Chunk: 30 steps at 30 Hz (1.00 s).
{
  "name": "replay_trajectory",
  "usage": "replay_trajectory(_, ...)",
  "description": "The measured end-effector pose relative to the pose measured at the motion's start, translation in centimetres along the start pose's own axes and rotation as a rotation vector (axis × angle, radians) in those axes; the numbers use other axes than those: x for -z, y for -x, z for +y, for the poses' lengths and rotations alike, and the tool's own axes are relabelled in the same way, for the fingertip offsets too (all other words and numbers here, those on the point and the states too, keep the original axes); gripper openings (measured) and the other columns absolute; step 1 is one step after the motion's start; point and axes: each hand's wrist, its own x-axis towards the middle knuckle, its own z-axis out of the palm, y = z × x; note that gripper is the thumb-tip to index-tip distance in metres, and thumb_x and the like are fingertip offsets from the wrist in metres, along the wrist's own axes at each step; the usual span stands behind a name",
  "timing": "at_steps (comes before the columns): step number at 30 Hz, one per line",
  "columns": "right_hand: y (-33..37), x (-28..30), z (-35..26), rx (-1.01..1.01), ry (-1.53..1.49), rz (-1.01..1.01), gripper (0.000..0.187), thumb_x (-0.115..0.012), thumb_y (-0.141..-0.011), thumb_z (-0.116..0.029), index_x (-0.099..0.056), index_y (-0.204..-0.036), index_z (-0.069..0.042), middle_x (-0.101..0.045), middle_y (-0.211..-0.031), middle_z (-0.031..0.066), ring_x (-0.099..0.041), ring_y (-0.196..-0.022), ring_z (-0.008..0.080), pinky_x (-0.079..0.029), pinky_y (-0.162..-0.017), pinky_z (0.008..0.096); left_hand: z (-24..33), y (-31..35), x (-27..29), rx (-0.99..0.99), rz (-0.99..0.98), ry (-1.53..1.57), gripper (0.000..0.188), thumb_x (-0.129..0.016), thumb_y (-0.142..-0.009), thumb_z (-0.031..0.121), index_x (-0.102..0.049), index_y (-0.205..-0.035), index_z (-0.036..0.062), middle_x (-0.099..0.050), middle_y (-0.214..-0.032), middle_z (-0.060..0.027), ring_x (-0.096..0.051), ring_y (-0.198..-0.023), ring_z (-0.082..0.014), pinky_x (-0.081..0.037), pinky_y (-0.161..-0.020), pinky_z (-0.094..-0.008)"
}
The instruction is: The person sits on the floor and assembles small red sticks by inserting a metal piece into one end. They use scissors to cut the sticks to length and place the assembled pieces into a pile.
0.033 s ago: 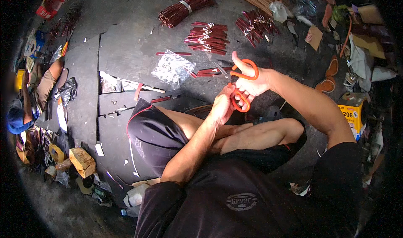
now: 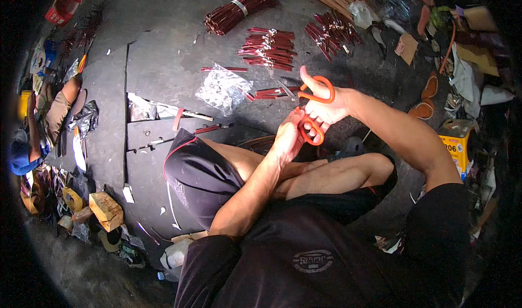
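My right hand [image 2: 329,108] grips a pair of orange-handled scissors [image 2: 318,93], with the thumb through the upper loop. My left hand [image 2: 288,137] is curled against the lower orange loop [image 2: 311,133] and hides the blades. Both hands are raised over my bent knees. On the dark floor just beyond them lie loose dark red sticks [image 2: 272,92] and a crumpled clear plastic bag [image 2: 223,88].
Several bundles of dark red sticks [image 2: 267,47] lie further out, one tied with a white band [image 2: 239,8]. A yellow container [image 2: 458,142] and sandals [image 2: 427,98] are at the right. A wooden block [image 2: 106,210] and another seated person [image 2: 32,139] are at the left.
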Motion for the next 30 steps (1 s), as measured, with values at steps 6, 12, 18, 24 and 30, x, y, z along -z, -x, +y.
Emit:
replay_trajectory(6, -0.5, -0.4, -1.1, -0.057, -0.081, 0.026, 0.117, -0.013, -0.055, -0.104, -0.056, -0.086, 0.001, -0.055, -0.078, 0.0079, -0.058, -0.076, 0.0250, -0.048, -0.079, 0.0413, -0.2, -0.7, 0.3, -0.062, -0.012, 0.111, 0.021, -0.041, -0.104, 0.026, -0.050, -0.106, 0.0068, -0.051, -0.081, -0.0020, -0.055, -0.074, -0.0164, -0.051, -0.075, -0.0351)
replay_trajectory(12, -2.8, 0.9, -0.8, -0.009, -0.109, 0.013, 0.115, -0.018, -0.053, -0.105, -0.054, -0.081, 0.001, -0.054, -0.077, 0.0128, -0.058, -0.070, 0.0284, -0.049, -0.080, 0.0510, 0.3, -1.6, 1.7, -0.049, -0.029, 0.029, 0.017, -0.040, -0.105, 0.022, -0.048, -0.111, 0.0081, -0.051, -0.082, -0.0007, -0.053, -0.071, -0.0138, -0.049, -0.065, -0.0327)
replay_trajectory(18, -2.5, -1.1, 1.6, 0.112, -0.005, 0.200, 0.114, -0.019, -0.056, -0.104, -0.053, -0.080, 0.002, -0.054, -0.079, 0.0134, -0.059, -0.072, 0.0296, -0.051, -0.078, 0.0483, -0.1, -2.2, 4.1, -0.045, -0.001, -0.191, 0.027, -0.047, -0.102, 0.024, -0.052, -0.118, 0.0033, -0.056, -0.081, -0.0036, -0.057, -0.068, -0.0176, -0.053, -0.068, -0.0343)
replay_trajectory(24, -1.3, -3.6, 6.3, 0.249, 0.011, 0.253, 0.115, -0.016, -0.066, -0.099, -0.052, -0.100, 0.005, -0.054, -0.077, 0.0099, -0.061, -0.072, 0.0248, -0.054, -0.072, 0.0453, 2.1, -1.9, 7.4, -0.425, 0.601, -0.815, 0.035, -0.062, -0.086, 0.020, -0.060, -0.110, -0.0050, -0.067, -0.095, -0.0147, -0.065, -0.084, -0.0199, -0.053, -0.076, -0.0341)
replay_trajectory(30, -1.2, -3.2, 9.1, 0.320, 0.008, 0.228, 0.115, -0.017, -0.066, -0.099, -0.055, -0.102, 0.004, -0.056, -0.078, 0.0105, -0.061, -0.071, 0.0234, -0.054, -0.067, 0.0416, 4.0, -1.7, 4.9, -0.457, 0.550, -0.640, 0.026, -0.067, -0.087, 0.015, -0.062, -0.103, -0.0042, -0.067, -0.089, -0.0086, -0.064, -0.072, -0.0148, -0.054, -0.065, -0.0282)
